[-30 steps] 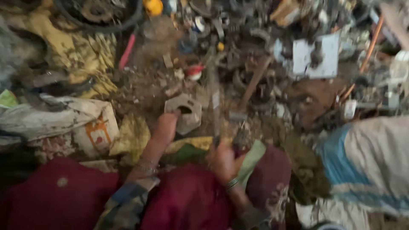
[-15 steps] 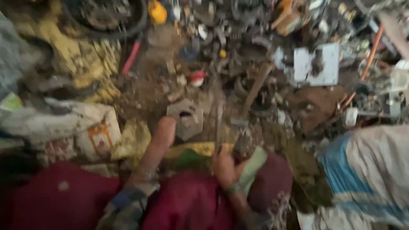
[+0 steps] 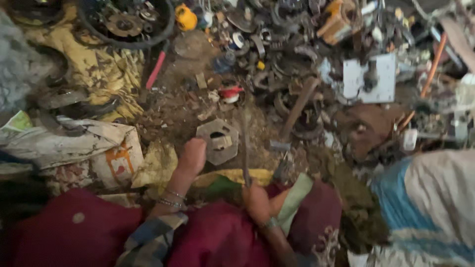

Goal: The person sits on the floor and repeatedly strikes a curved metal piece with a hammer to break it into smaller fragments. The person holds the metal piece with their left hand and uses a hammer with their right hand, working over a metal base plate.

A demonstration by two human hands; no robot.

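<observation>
- Two bare hands work low in the view, above a lap draped in dark maroon cloth (image 3: 217, 242).
- Left hand (image 3: 192, 154), with thin metal bangles (image 3: 170, 198) at the wrist, reaches forward; its fingers rest closed against the lower left edge of a flat grey hexagonal metal plate with cut-out holes (image 3: 220, 141). Blur hides whether the fingers pinch the plate or only press on it, so I cannot tell how far that hand is open.
- Right hand (image 3: 257, 202) is wrapped tight in a fist around the lower end of a long thin dark metal rod (image 3: 245, 148), which stands nearly upright in the picture and runs up past the right side of the hexagonal plate, just beside it.
- That plate lies on bare brown dirt, roughly centre of the view, between the two hands.
- Beside the left forearm lies a crumpled dirty white sack with an orange print (image 3: 74, 148), and yellow plastic sheeting (image 3: 158, 165) sits next to it.
- Further off, a heap of dark scrap metal parts (image 3: 277, 59) spreads across the top, with a small red and white cap (image 3: 230, 92) near the plate, a red-handled tool (image 3: 156, 69), a black tyre full of parts (image 3: 126, 22) and a pale square plate (image 3: 370, 79).
- At the right edge shows blue and white cloth (image 3: 425, 207).
</observation>
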